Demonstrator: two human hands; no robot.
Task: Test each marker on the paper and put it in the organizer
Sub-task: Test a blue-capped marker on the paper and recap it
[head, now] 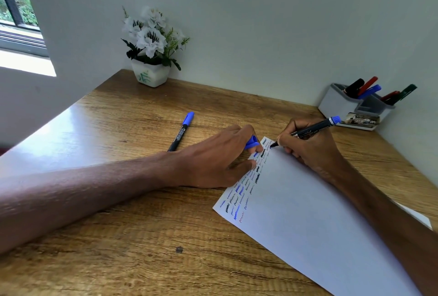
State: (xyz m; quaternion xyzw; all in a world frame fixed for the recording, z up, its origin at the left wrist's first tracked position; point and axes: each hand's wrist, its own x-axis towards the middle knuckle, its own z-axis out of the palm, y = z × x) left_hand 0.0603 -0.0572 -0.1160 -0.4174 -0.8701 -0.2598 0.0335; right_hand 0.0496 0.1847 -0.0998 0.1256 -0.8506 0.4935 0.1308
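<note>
Blue-ended marker [310, 131], uncapped, pinched in a writing grip by the right hand [308, 146], tip down on the far corner of the paper [320, 212]. Blue cap [252, 142] tucked between the fingers of the left hand [213, 160], which lies flat at the sheet's left edge, at about nine o'clock from the tip, pinning the paper.

Rows of squiggles [246, 189] in blue, black and red along the paper's left edge, running from the tip toward seven o'clock; most of the sheet blank. Judging by those marks, many tests done already.

Grey organizer [341, 103] at about two o'clock from the writing hand, against the wall, holding several capped markers [368, 89]: black, red, blue, dark green among them. So a good part of the sorting looks finished.

Second blue-capped marker [181, 132] lying loose on the wooden counter [118, 236], at about ten o'clock from the left hand, well apart from the paper, apparently awaiting its test. Left to do, by this reckoning: finish this stroke, recap, drop into the organizer, then handle that last one.

White flowers in a pot [151, 58] at the counter's far left corner, idle.
</note>
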